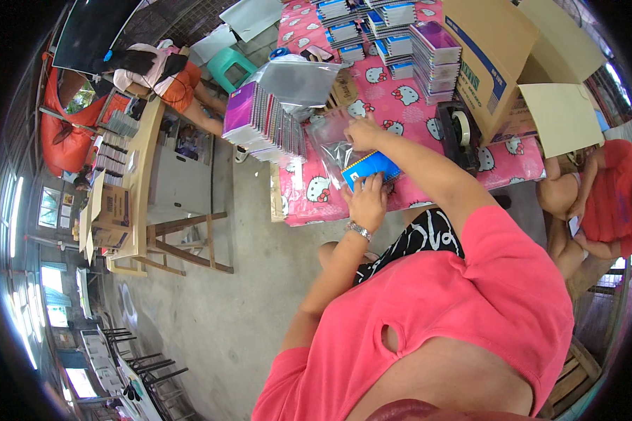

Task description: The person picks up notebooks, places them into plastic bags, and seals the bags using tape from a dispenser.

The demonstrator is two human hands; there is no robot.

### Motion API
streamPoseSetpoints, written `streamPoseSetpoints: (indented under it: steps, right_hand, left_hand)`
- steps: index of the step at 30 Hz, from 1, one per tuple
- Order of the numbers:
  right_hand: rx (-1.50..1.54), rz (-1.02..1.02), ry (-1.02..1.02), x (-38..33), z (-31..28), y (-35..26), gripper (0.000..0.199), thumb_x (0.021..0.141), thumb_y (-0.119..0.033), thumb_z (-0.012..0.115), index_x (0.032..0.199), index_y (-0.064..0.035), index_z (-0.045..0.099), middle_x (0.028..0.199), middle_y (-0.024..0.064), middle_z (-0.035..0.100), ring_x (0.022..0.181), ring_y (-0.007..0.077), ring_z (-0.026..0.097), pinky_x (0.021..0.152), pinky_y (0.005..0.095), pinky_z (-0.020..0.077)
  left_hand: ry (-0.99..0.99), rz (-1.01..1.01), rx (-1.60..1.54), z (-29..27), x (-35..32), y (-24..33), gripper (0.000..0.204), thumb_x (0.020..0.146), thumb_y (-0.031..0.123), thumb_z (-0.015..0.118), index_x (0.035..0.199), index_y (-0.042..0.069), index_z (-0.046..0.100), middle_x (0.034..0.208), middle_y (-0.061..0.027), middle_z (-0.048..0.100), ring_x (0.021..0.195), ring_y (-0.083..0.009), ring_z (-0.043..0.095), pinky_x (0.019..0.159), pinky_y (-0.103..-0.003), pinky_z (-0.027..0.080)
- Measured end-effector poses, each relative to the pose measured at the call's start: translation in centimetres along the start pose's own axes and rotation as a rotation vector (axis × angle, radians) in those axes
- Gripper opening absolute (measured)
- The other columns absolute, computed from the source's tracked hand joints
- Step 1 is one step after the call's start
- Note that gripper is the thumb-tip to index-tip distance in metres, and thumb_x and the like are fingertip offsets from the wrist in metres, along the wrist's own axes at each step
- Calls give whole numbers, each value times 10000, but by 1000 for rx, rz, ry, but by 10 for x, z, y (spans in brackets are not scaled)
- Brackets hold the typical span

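A small blue spiral notebook (371, 165) with a yellow edge lies at the near side of the table, partly inside or against a clear plastic bag (328, 140); which of the two I cannot tell. My left hand (367, 205), with a bracelet at its wrist, grips the notebook's near edge, fingers over the cover. Just beyond, my right hand (362, 133) has its fingers closed at the bag, its arm crossing above the notebook. To the left rises a tall stack of purple spiral notebooks (260, 126), with a pile of clear plastic bags (295, 83) beside it.
The pink patterned tablecloth (407, 186) carries more notebook stacks (393, 42) at the far side. A black tape dispenser (458, 137) and an open cardboard box (495, 67) stand on the right. One person (611, 196) sits at right, another (168, 77) at the far left table.
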State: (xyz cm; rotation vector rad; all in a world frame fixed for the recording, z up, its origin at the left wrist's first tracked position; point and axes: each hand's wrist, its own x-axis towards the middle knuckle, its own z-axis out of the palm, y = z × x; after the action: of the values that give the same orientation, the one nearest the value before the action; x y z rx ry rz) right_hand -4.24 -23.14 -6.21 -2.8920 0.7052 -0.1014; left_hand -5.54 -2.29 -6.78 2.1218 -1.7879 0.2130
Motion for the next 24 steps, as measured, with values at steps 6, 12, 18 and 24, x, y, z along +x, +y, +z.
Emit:
streamPoseSetpoints:
  steps: [6,12,18,24]
  right_hand:
    - [355,-62,11,-53,-41,-6,136,695,-118,609,828,-149,601,832,76,645,885,261,602,875,487,339]
    - [18,-97,419,-115,-7,-22,435,770,-104,564,1204,-85,550,910,81,642,938,232,586,925,450,330]
    - [-97,44,518,-124,19,-39,349,838,-152,493,1174,-100,570,990,39,596,1021,204,533,967,476,318]
    - [-51,60,432,-126,21,-42,243,824,-175,526,1027,-134,653,962,30,559,1022,195,513,977,500,288]
  left_hand:
    - [32,-82,-112,8,20,-30,334,711,96,624,1039,122,568,1075,-73,550,1073,-232,521,935,-540,304]
    - [324,-120,136,5,49,-23,409,701,119,608,1106,123,546,1164,-65,520,1158,-274,471,978,-569,276]
    - [-122,-167,222,-22,55,-64,263,732,133,581,985,141,651,1069,-50,567,1098,-247,510,989,-589,296]
    - [-102,-173,241,-39,9,-73,228,681,164,608,889,123,691,1037,-76,571,996,-250,536,863,-471,383]
